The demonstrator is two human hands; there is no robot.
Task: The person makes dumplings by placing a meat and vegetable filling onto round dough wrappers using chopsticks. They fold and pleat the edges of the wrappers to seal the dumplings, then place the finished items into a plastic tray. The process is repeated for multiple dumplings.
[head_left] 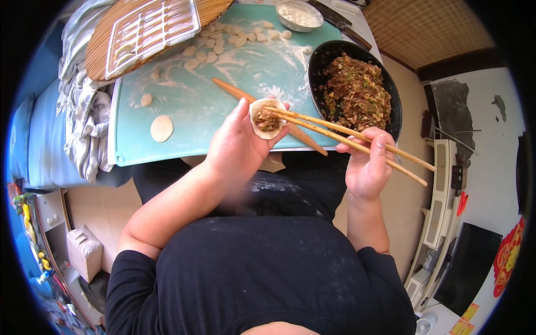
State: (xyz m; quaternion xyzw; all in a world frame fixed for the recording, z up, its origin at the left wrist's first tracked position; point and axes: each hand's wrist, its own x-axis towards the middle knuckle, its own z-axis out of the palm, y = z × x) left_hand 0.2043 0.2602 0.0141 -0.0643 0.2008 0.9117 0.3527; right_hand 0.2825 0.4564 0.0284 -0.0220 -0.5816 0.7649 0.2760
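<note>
Head view: we have the teal mat (pixel 201 137) across the table, floury, presumably so dough doesn't stick. A round woven tray (pixel 97 56) overlaps its far-left corner, likely kept off the floured middle. The black pan (pixel 317 84) sits at the right edge with its mound of filling (pixel 358 89), probably for easy reach on the chopstick side. A clear compartment tray (pixel 153 33) rests on the woven one.

The rolling pin (pixel 307 139) lies slantwise, partly behind the left hand (pixel 237 137). We read that hand as cupped, thumb and fingers curled around the held wrapper (pixel 267 135), making a shallow bed; the fingers underneath are hidden, so we can't tell their spread. The right hand (pixel 371 162) is closed on 2 chopsticks (pixel 329 125), gripped well back so their tips reach the meat portion (pixel 266 120) inside the wrapper, above the mat's near edge.

1 flat dough round (pixel 162 129) lies apart at left; small dough pieces (pixel 240 42) are scattered at the back, likely leaving the front free.
</note>
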